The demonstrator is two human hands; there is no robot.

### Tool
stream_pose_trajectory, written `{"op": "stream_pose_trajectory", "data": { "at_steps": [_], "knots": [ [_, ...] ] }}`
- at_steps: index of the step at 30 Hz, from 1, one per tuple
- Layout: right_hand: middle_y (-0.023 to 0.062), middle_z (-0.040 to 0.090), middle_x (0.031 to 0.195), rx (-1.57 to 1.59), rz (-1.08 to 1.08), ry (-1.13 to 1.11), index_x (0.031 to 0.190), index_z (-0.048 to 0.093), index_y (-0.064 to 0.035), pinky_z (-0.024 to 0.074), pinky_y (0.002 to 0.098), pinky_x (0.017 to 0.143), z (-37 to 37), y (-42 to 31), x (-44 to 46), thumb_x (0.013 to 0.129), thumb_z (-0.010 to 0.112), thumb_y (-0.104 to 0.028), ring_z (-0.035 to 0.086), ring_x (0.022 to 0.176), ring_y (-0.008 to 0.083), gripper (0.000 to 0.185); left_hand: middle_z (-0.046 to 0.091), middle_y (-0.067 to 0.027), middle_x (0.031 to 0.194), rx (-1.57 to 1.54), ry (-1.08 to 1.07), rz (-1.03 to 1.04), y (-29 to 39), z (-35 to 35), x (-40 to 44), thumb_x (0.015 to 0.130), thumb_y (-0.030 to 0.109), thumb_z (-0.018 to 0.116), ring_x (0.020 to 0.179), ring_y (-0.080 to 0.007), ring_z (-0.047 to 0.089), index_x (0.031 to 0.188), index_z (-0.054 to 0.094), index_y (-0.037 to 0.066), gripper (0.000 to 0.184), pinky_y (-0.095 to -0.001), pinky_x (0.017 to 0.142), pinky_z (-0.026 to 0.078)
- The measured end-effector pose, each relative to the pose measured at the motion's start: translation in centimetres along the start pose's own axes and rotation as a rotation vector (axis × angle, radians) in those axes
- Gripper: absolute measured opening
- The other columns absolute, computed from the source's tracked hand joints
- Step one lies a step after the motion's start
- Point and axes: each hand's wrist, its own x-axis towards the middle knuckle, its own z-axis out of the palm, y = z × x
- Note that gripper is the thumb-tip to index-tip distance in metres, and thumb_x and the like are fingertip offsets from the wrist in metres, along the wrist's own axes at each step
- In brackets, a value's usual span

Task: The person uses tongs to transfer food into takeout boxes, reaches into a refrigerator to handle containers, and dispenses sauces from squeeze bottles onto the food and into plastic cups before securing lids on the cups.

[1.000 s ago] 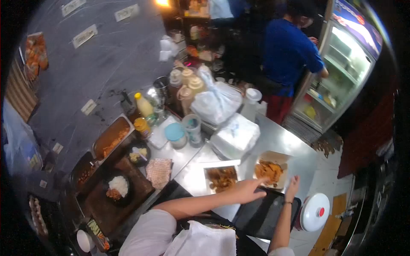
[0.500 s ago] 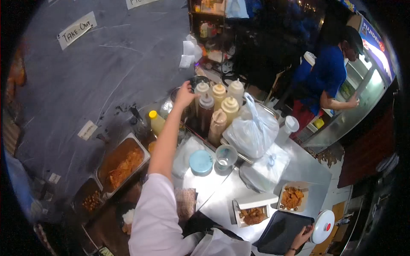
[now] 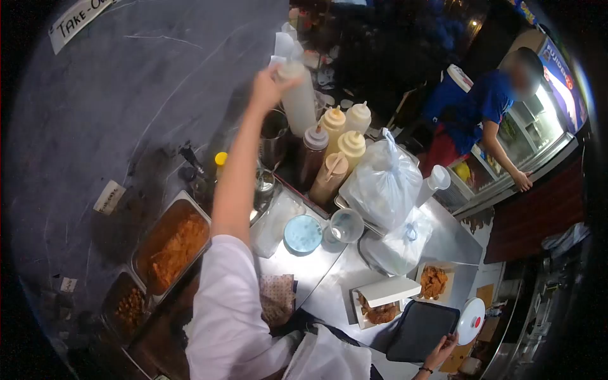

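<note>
My left hand (image 3: 266,90) grips the top of a whitish squeeze bottle (image 3: 299,104), lifted above the other bottles. Just right of it stand several squeeze bottles: a brown one (image 3: 312,151), yellowish ones (image 3: 350,149), a pale one (image 3: 358,116) and a tan one (image 3: 329,177). At the lower right, my right hand (image 3: 441,350) is closed on the edge of a black tray (image 3: 418,332). Beside the tray are a partly open white box with fried food (image 3: 382,312) and an open box of fried pieces (image 3: 434,282).
Tied plastic bags (image 3: 383,183), a blue lid (image 3: 303,234) and a clear cup (image 3: 346,226) occupy the steel counter. Metal pans of food (image 3: 174,250) stand left. A white lid (image 3: 470,321) lies right of the tray. A person in blue (image 3: 472,107) stands at an open fridge.
My left hand has raised the whitish squeeze bottle out of the group. The view has shifted, and the other person now faces this way. My right hand stays at the tray.
</note>
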Motion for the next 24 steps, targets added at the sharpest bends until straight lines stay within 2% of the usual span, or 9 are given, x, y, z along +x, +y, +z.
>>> {"op": "stream_pose_trajectory", "data": {
  "at_steps": [3,4,5,7,11,13,17,20,24],
  "knots": [
    [0.0074,0.053,0.104,-0.017,-0.083,0.043,0.134,0.039,-0.005,0.0419,0.027,0.07,1.3,1.1,1.1,0.095,0.051,-0.014,0.049,0.083,0.0145,0.042,0.066,-0.0067,0.097,-0.288,0.107,0.093,4.9,-4.4,2.2,0.073,0.027,0.078,0.086,-0.0144,0.062,0.108,0.063,0.003,0.045,-0.0284,0.076,0.049],
    [0.0076,0.053,0.104,-0.039,-0.12,0.06,0.135,0.039,-0.005,0.0421,0.0272,0.07,1.7,0.6,1.3,0.095,0.051,-0.014,0.049,0.083,0.0146,0.043,0.064,-0.005,0.095,-0.319,0.125,0.052,5.6,-5.8,2.6,0.074,0.028,0.077,0.085,-0.0135,0.061,0.109,0.062,0.003,0.046,-0.0274,0.073,0.049],
    [0.0076,0.053,0.104,-0.033,-0.118,0.061,0.135,0.039,-0.005,0.0421,0.0272,0.07,2.0,0.1,1.3,0.095,0.051,-0.014,0.049,0.083,0.0146,0.043,0.066,-0.0086,0.097,-0.436,0.193,-0.012,6.3,-6.8,3.0,0.071,0.02,0.08,0.086,-0.015,0.063,0.109,0.061,-0.003,0.048,-0.0273,0.074,0.051],
    [0.0106,0.053,0.109,0.007,0.033,-0.065,0.134,0.04,-0.0052,0.0419,0.0314,0.081,2.3,-2.6,1.4,0.094,0.051,-0.012,0.05,0.091,0.0203,0.042,0.065,-0.0076,0.095,-0.545,0.257,0.028,8.0,-8.1,2.2,0.072,0.018,0.079,0.086,-0.0142,0.062,0.111,0.06,-0.003,0.049,-0.0265,0.075,0.051],
    [0.0103,0.053,0.11,0.036,0.006,-0.091,0.135,0.04,-0.0059,0.0426,0.0304,0.078,2.7,-4.0,1.4,0.094,0.052,-0.011,0.05,0.09,0.0187,0.043,0.065,-0.0079,0.096,-0.563,0.271,0.065,9.1,-8.9,1.3,0.072,0.018,0.079,0.086,-0.0139,0.062,0.111,0.06,-0.003,0.049,-0.026,0.075,0.05],
    [0.0102,0.054,0.108,0.102,-0.11,-0.016,0.135,0.04,-0.0064,0.0426,0.0289,0.075,3.0,-3.6,1.7,0.094,0.051,-0.012,0.05,0.088,0.0176,0.043,0.066,-0.0078,0.098,-0.515,0.257,0.106,8.8,-8.6,1.6,0.072,0.017,0.079,0.087,-0.0143,0.062,0.111,0.06,-0.003,0.048,-0.0268,0.077,0.05],
    [0.0106,0.054,0.107,0.118,-0.082,-0.029,0.134,0.04,-0.0061,0.0428,0.0278,0.075,2.5,-4.5,1.6,0.094,0.052,-0.012,0.05,0.087,0.0168,0.042,0.066,-0.0092,0.101,-0.343,0.194,0.159,9.9,-6.2,0.5,0.069,0.017,0.081,0.089,-0.0148,0.062,0.111,0.06,-0.004,0.051,-0.0285,0.078,0.05],
    [0.0099,0.054,0.105,0.082,-0.146,-0.031,0.134,0.041,-0.0063,0.0429,0.0269,0.074,2.7,-3.7,1.5,0.093,0.052,-0.012,0.051,0.085,0.0163,0.043,0.066,-0.0154,0.105,-0.076,0.186,0.076,5.2,-2.9,1.5,0.062,0.031,0.084,0.094,-0.0195,0.063,0.114,0.059,-0.005,0.068,-0.0317,0.083,0.049],
    [0.0093,0.054,0.103,0.129,-0.104,-0.068,0.132,0.043,-0.0063,0.0433,0.0269,0.072,2.6,-3.7,0.7,0.092,0.053,-0.011,0.051,0.082,0.0158,0.042,0.067,-0.0147,0.103,-0.014,0.108,0.002,3.2,0.4,0.3,0.061,0.035,0.083,0.095,-0.0232,0.065,0.113,0.062,0.001,0.065,-0.0327,0.083,0.049]
  ]
}}
